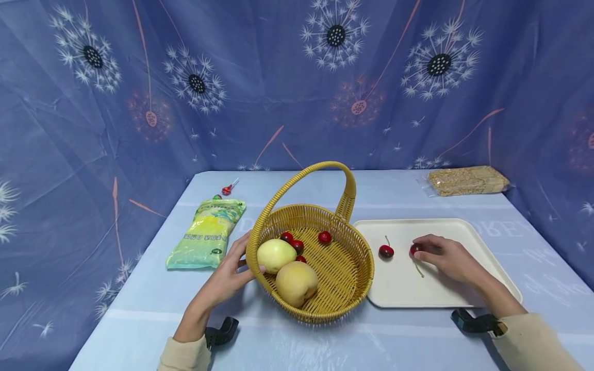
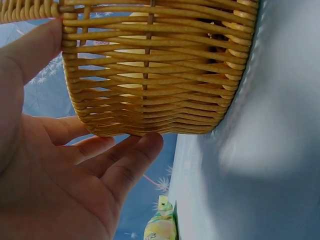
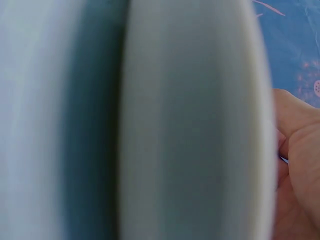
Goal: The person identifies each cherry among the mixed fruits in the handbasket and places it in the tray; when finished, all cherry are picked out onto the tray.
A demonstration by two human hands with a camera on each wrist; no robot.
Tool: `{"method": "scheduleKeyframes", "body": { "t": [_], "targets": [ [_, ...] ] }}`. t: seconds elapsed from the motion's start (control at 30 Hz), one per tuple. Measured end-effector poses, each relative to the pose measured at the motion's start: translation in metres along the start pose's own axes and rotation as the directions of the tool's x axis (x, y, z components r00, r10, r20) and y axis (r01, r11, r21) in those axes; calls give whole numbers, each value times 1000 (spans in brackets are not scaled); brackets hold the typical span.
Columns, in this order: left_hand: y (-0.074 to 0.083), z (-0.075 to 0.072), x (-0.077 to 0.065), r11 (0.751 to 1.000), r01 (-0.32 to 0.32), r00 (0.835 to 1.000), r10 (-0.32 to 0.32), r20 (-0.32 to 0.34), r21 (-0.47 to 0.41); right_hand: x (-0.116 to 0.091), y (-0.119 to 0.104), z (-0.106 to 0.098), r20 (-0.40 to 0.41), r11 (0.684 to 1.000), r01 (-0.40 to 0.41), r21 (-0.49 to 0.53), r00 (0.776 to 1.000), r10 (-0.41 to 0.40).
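Observation:
A yellow woven basket (image 1: 341, 273) with a tall handle stands mid-table, leaning toward my left hand (image 1: 225, 281). That hand holds its left side, thumb over the rim by the handle and fingers along the outer wall, as the left wrist view shows. Inside lie a pale yellow-green fruit (image 1: 276, 256), a yellow peach-like fruit (image 1: 296, 283) and several cherries (image 1: 325, 237). Over a white tray (image 1: 445, 226), my right hand (image 1: 452, 260) pinches a cherry (image 1: 414, 249), its stem hanging toward me. Another cherry (image 1: 386, 251) lies on the tray to its left.
A green and yellow bag (image 1: 206, 234) lies left of the basket, with a red-wrapped lollipop (image 1: 227, 190) behind it. At the back right is a clear pack of brownish food (image 1: 467, 181). The near tray edge fills much of the right wrist view.

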State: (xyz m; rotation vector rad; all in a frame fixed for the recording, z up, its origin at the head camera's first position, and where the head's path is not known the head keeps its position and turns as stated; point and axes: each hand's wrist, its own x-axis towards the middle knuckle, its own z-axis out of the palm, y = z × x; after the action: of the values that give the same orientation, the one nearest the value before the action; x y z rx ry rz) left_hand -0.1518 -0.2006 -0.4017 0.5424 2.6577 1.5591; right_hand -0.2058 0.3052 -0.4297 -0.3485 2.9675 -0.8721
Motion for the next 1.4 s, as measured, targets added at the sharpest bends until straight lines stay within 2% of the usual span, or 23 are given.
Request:
{"method": "scheduleKeyframes", "body": {
  "t": [0.3, 0.47, 0.7, 1.07, 1.4],
  "targets": [
    [1, 1, 1, 1000, -10, 1000, 10, 1, -10, -4, 4, -7, 0, 999, -32, -8, 999, 32],
    [2, 0, 1, 1000, -2, 1000, 2, 0, -11, -8, 12, -11, -19, 998, -43, -45, 999, 42],
    [1, 0, 1, 1000, 6, 1000, -6, -3, 0, -16, 23, -19, -17, 994, -97, -59, 995, 96],
    [1, -2, 0, 1000, -2, 1000, 2, -5, 6, -11, 12, -12, -67, 997, -43, -56, 997, 40],
    [-2, 1, 0, 1000, -12, 1000, 12, -9, 3, 0, -1, -5, -45, 997, 29, -69, 998, -32]
  ]
}}
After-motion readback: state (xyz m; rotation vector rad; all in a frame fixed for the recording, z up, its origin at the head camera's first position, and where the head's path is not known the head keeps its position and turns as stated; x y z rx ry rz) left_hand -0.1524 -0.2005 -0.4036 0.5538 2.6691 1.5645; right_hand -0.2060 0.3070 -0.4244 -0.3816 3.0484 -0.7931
